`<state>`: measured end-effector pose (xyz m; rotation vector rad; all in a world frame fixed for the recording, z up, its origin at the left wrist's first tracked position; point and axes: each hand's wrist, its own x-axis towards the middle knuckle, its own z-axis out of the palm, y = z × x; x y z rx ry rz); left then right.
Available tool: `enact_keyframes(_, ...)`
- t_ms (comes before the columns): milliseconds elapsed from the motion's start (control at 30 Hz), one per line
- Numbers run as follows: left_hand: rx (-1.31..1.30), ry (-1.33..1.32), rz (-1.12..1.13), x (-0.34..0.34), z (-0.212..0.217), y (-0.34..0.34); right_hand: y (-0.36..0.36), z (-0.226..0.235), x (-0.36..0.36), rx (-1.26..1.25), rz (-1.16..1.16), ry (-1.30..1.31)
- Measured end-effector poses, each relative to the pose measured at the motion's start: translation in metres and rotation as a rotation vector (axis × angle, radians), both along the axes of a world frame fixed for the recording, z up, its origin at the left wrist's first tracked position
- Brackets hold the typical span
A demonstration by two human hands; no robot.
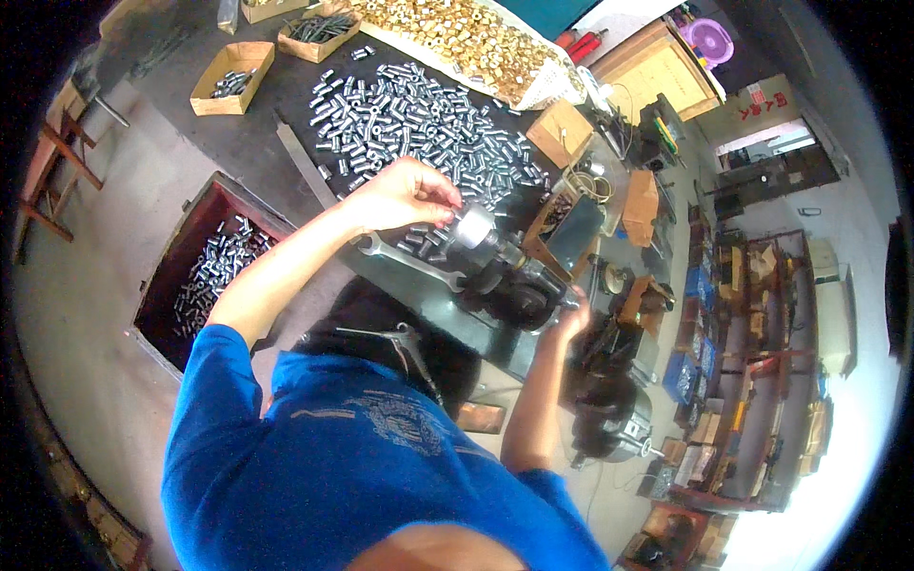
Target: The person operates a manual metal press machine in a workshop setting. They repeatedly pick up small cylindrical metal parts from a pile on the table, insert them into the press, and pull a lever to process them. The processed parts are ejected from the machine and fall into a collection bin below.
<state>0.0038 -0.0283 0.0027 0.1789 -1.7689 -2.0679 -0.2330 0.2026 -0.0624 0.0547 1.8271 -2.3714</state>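
My left hand (411,196) has its fingers pinched together at the face of a shiny metal cylinder (473,226), which looks like the chuck of a small dark bench machine (522,293). Whatever is between those fingertips is too small to make out. At the machine's right end, my right hand (573,316) is closed around a part that it mostly hides. A large open-ended wrench (411,263) lies on the bench below my left wrist. Behind that hand spreads a heap of small silvery metal sleeves (400,124).
Brass-coloured fittings (457,38) cover a pale sheet at the back. Left of my arm, a dark red bin (157,285) holds more metal pieces. A cardboard tray (233,81), a flat metal bar (303,157), another machine (614,419) and loaded shelves (752,381) stand around.
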Motion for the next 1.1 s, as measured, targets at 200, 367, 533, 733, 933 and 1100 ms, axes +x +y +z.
enact_keyframes(200,-0.071,-0.004,0.024,0.001,-0.003,0.002,0.072,0.0,0.045,-0.237,0.263,-0.068)
enact_keyframes(367,-0.175,-0.009,0.052,0.001,0.002,0.005,0.062,0.066,0.043,-0.264,0.298,0.076)
enact_keyframes(533,-0.177,-0.026,0.095,0.002,0.004,0.009,0.029,0.083,0.012,-0.327,0.257,0.174)
enact_keyframes(733,-0.168,0.012,0.086,-0.001,-0.003,0.006,0.003,0.073,-0.013,-0.177,0.213,0.193)
enact_keyframes(933,-0.175,-0.035,0.056,-0.004,-0.004,0.006,0.006,0.067,-0.01,-0.18,0.193,0.255)
enact_keyframes(1100,-0.357,-0.12,0.073,0.002,0.006,0.011,0.031,0.083,0.021,-0.259,0.231,0.26)
